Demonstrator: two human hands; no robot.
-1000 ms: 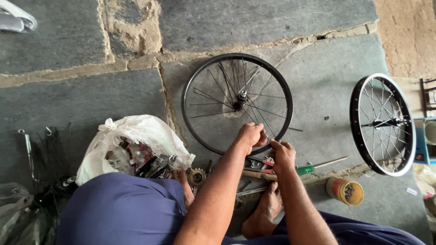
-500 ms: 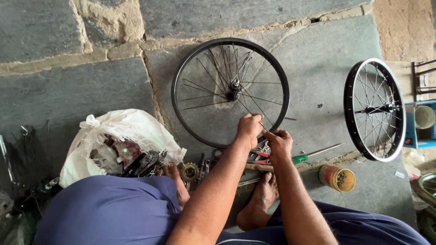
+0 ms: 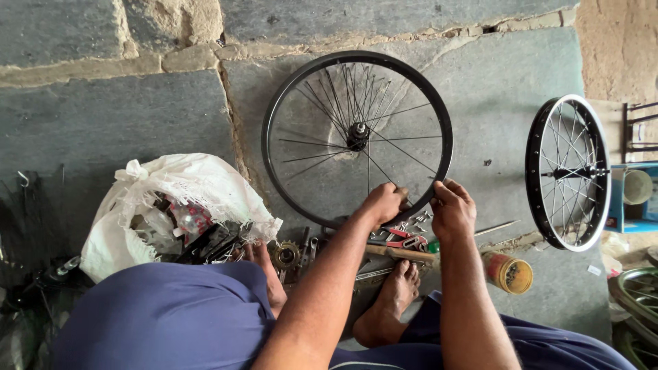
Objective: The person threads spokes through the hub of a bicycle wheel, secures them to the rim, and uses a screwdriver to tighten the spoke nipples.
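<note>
**Two hands on a spoked rim over a stone floor**

The floor (image 3: 123, 116) is large grey stone slabs with rough, sandy mortar joints; a tan earthen wall (image 3: 617, 48) rises at the upper right. A black bicycle wheel (image 3: 295, 89), thin metal spokes fanning from a dark hub, lies on the slabs in front of the seated person. The left hand (image 3: 384, 203) is curled closed over the rim's near edge, and the right hand (image 3: 452, 209) grips the same rim just beside it. Below the hands lie red-handled pliers (image 3: 404, 240), a wooden-handled tool (image 3: 401, 253) and small scattered metal bits. A crumpled white woven sack (image 3: 185, 192) of parts sits at left, a small toothed sprocket (image 3: 286, 255) near it. A second wheel (image 3: 567, 171) lies well apart at right, a round yellowish tin (image 3: 510, 272) near it.
</note>
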